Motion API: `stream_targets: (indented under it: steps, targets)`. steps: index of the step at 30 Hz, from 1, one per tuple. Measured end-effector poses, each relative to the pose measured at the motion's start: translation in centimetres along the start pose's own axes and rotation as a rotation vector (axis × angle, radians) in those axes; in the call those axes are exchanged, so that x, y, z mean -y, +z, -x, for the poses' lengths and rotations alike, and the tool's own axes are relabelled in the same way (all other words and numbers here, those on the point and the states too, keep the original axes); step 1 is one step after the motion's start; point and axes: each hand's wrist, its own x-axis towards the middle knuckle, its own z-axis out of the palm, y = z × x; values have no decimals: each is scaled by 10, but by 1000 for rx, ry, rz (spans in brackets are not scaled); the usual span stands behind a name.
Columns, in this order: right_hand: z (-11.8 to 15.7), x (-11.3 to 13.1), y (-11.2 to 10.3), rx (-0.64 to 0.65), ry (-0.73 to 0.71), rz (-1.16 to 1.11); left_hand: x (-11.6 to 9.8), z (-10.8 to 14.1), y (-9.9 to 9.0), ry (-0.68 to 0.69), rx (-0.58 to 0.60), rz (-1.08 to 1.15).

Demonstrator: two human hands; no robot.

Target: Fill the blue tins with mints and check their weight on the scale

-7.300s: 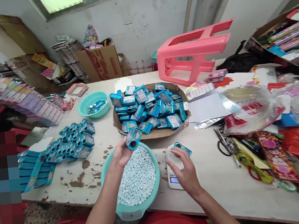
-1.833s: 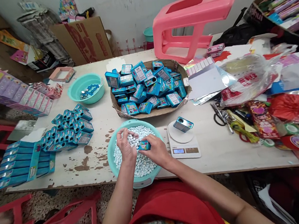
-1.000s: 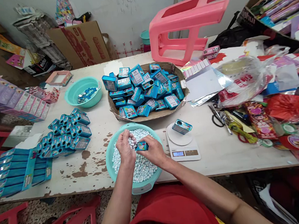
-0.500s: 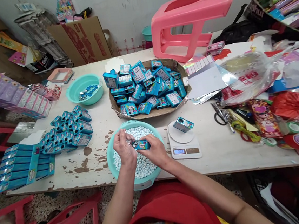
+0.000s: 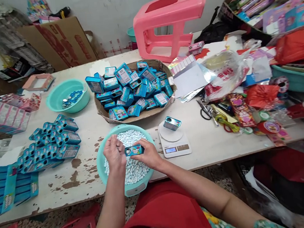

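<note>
A turquoise basin (image 5: 137, 189) of pale pellets (image 5: 136, 171) stands at the near edge of the white table (image 5: 90, 182), in front of the person. Over the basin, the right hand (image 5: 147, 154) grips a small blue box (image 5: 134, 150) between thumb and fingers, its round-holed end turned toward the left hand (image 5: 115, 153). That left hand, also above the basin, curls around a few pellets, just beside the box; how many is too blurred to tell. Right of the basin is a white scale (image 5: 171, 136), bearing a second blue box (image 5: 172, 123) with its hole upward. Behind the basin, a cardboard tray (image 5: 141, 116) holds a heap of blue boxes. Left of the basin, more blue boxes (image 5: 53, 143) stand grouped with holes showing, and behind and to the left of it is a smaller turquoise bowl (image 5: 72, 108) containing shiny blue discs (image 5: 72, 98).
</note>
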Motion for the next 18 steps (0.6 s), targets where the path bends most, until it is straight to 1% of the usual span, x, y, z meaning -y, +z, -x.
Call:
stream_targets:
  steps: [1, 2, 3, 4, 6, 7, 8, 9, 10, 12, 13, 15, 16, 18]
  targets:
    - [5, -1, -8, 5, 12, -54, -5, -4, -4, -65, 34, 44]
    - [12, -2, -17, 8, 22, -111, -8, -10, -8, -122, 43, 93]
    - [19, -2, -28, 7, 33, -164, -8, -16, -14, -164, 10, 134]
    - [28, -2, -40, 1, 49, -208, -6, -22, -19, -216, -50, 148]
    - [46, -4, -68, -44, 104, -261, 6, -30, -32, -366, -188, 91]
    - [54, -6, -83, -89, 141, -267, 15, -31, -38, -455, -227, 44]
    - [63, -10, -99, -151, 180, -262, 25, -31, -44, -539, -229, -1]
    - [70, -15, -114, -224, 219, -247, 35, -28, -50, -599, -198, -43]
    - [77, -22, -129, -308, 260, -223, 43, -24, -54, -620, -154, -86]
    - [89, -41, -156, -484, 341, -155, 52, -16, -56, -583, -70, -210]
    - [94, -52, -168, -571, 375, -116, 55, -14, -54, -557, -14, -286]
    - [101, -73, -185, -705, 421, -66, 56, -13, -37, -518, 129, -422]
    - [104, -83, -191, -747, 437, -57, 57, -14, -23, -503, 222, -474]
    - [107, -97, -198, -794, 462, -66, 62, -19, 14, -448, 419, -567]
